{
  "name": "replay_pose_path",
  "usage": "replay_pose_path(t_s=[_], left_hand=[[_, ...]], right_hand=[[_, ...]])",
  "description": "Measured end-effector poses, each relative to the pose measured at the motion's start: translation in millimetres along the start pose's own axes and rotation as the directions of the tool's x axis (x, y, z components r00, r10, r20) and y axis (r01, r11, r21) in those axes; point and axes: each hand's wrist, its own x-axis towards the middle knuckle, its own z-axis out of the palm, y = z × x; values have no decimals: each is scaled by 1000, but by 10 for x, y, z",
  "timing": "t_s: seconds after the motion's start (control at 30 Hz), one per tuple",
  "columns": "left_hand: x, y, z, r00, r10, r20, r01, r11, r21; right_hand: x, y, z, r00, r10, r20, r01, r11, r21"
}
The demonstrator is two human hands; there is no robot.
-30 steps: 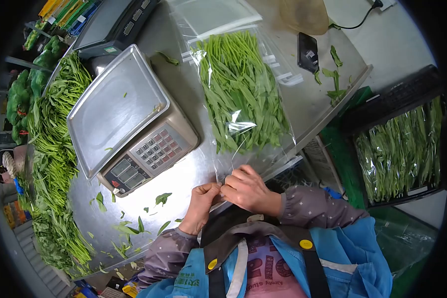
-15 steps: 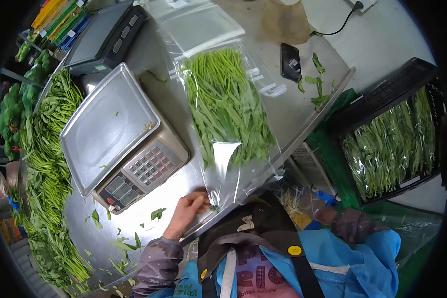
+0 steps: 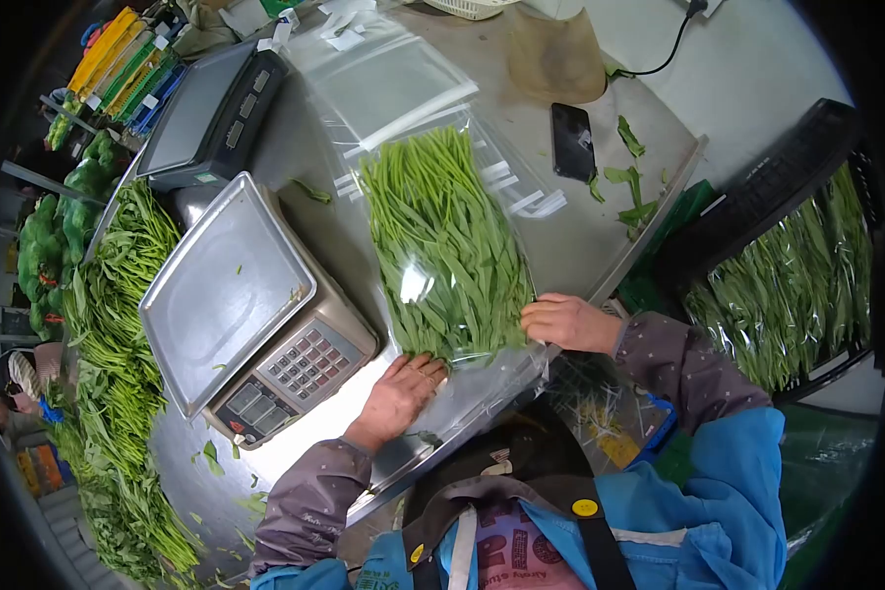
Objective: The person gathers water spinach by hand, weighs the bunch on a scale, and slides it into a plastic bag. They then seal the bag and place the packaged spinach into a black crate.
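Observation:
A clear plastic bag (image 3: 415, 283) full of long-stemmed leafy greens (image 3: 452, 236) lies flat on the metal table, stems toward the far side. My left hand (image 3: 403, 395) rests at the bag's near left corner, fingers stretched out and touching its lower edge. At the near right corner, my right hand (image 3: 568, 323) has its fingers curled on the bag's side edge. The bag's empty end no longer shows spread out in front of the leaves. A stack of flat empty plastic bags (image 3: 393, 84) lies just beyond the stems.
A weighing scale (image 3: 265, 334) stands left of the bag, with a second dark scale (image 3: 211, 113) behind it. Loose greens (image 3: 118, 393) are heaped along the left edge. A phone (image 3: 572, 141) lies at right. Below it, a black crate (image 3: 757, 221) holds bagged greens.
My right hand has come up from beside the table to the bag's right edge. My left hand has opened out and moved slightly right. The bag's loose near end has been drawn in.

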Motion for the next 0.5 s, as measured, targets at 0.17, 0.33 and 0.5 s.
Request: replay_pose_path(t_s=[0.17, 0.33, 0.5], left_hand=[[-34, -149, 141, 695, -658, 290, 357, -33, -933], [67, -59, 97, 561, -718, 412, 385, -215, -897], [100, -105, 115, 477, -763, 436, 415, -242, -877]], right_hand=[[-126, 67, -76, 711, 636, 299, -624, 374, 686], [107, -32, -139, 645, 740, 191, -425, 140, 894], [372, 191, 18, 456, 886, 83, -346, 91, 934]])
